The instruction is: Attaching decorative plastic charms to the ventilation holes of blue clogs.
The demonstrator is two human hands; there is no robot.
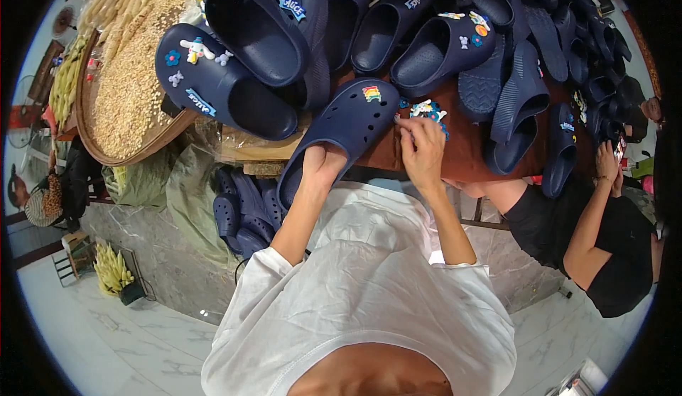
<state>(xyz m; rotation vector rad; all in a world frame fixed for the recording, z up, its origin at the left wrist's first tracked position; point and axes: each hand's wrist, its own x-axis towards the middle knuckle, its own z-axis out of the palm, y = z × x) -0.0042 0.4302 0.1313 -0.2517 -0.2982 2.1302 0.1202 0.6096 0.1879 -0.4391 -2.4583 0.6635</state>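
A bench under a brown cover (465, 151) is stretching across the upper part of the view, carrying a crowded pile of navy clogs (419, 58), many of them bearing white animal figures and coloured ornaments. On the left, a broad round basket (162, 142) is holding pale grain (138, 76), with cobs lying along its far side. At the right, another person in black (604, 250) is sitting by the bench and holding a phone (620, 147). Below the bench's edge, a greenish plastic sheet (199, 201) is hanging in folds, and more navy shoes (245, 215) are lying just beside it.

In front of the person in white, a single clog (359, 119) is pointing its toe up and to the right, its heel reaching past the bench's near edge. The left hand (320, 163) is going into the clog's opening; its fingers are hiding inside, so how firmly they are gripping cannot be told. The right hand (423, 149) is hovering just right of the toe, fingers bending and held narrow; whether they are pinching anything cannot be made out.

Just beyond those fingers, a small heap of ornaments (429, 110) in white, blue and yellow is resting on the cover. Smallest, a rainbow-striped ornament (372, 94) is sitting on the clog's perforated top.
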